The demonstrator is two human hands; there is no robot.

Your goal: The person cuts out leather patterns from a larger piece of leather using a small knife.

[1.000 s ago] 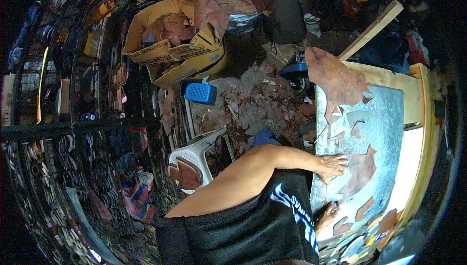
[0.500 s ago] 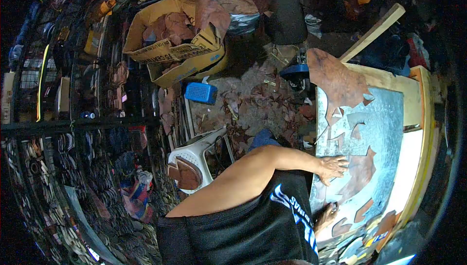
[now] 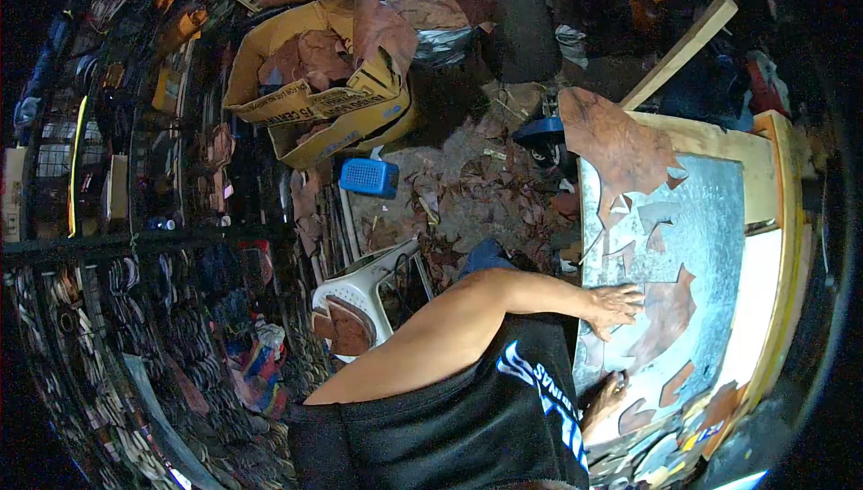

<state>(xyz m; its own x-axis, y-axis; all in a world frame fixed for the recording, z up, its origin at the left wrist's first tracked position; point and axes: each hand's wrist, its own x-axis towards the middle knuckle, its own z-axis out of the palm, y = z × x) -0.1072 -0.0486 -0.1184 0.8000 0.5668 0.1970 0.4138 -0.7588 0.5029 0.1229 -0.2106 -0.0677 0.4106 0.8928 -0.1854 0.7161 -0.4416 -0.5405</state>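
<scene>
Bluish board (image 3: 710, 207) by littered floor (image 3: 452, 147) bears brown pieces (image 3: 668, 313), left fingers (image 3: 625, 298) spread, right fingers (image 3: 613, 389) too indistinct to tell.

Blue basket (image 3: 369, 177) near cardboard box (image 3: 316, 105)

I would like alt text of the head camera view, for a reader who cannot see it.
A person's left hand rests spread on a bright work surface among brown pieces; the right hand is nearby, its grip unclear. To the left, a white stool, a blue basket and an open cardboard box of brown material stand around a littered floor.
</scene>
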